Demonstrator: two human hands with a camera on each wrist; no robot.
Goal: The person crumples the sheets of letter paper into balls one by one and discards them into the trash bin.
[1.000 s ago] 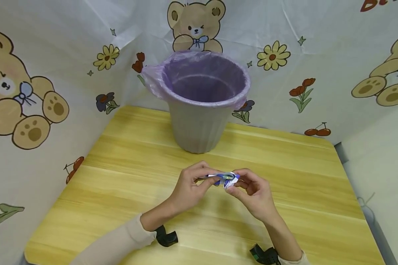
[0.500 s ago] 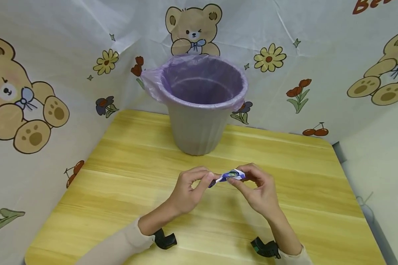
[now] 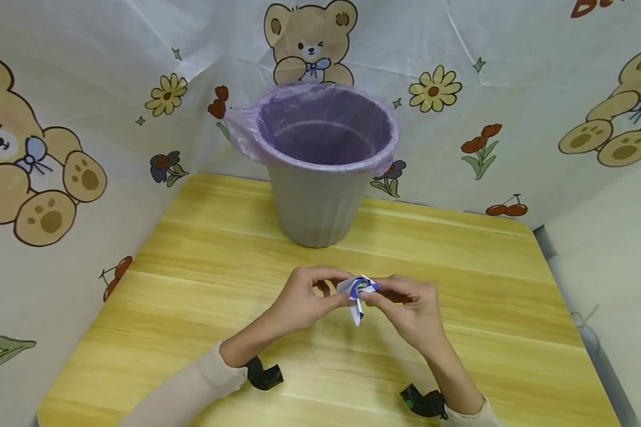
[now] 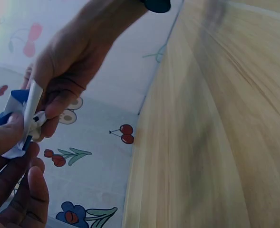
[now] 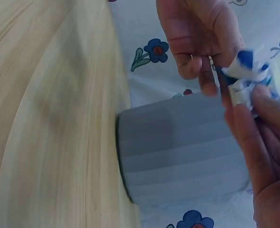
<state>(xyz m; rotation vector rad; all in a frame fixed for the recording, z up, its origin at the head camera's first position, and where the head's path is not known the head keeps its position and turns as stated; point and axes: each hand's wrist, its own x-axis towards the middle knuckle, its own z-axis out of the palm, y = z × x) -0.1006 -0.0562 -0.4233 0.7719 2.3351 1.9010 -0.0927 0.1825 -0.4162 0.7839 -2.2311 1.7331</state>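
Both hands meet over the table in front of the bin, around a small crumpled wrapper [image 3: 357, 292], white and blue. My left hand [image 3: 301, 299] pinches its left side between thumb and fingers. On the other side, the thumb and fingers of my right hand [image 3: 413, 308] pinch it too. A pointed flap of the wrapper hangs down between the hands in the head view. In the left wrist view the wrapper [image 4: 31, 111] shows a folded white strip and a blue corner; in the right wrist view, the wrapper [image 5: 244, 85] has creased white folds.
A grey bin [image 3: 320, 204] with a purple liner [image 3: 246, 127] over its rim stands at the back of the wooden table [image 3: 203, 237]. A white cloth [image 3: 219, 35] printed with bears and flowers hangs behind. Black wrist cameras sit near both cuffs.
The wrapper has been turned and refolded between the fingers; a flap now points down. The left fingers have shifted their pinch. The bin has not moved.
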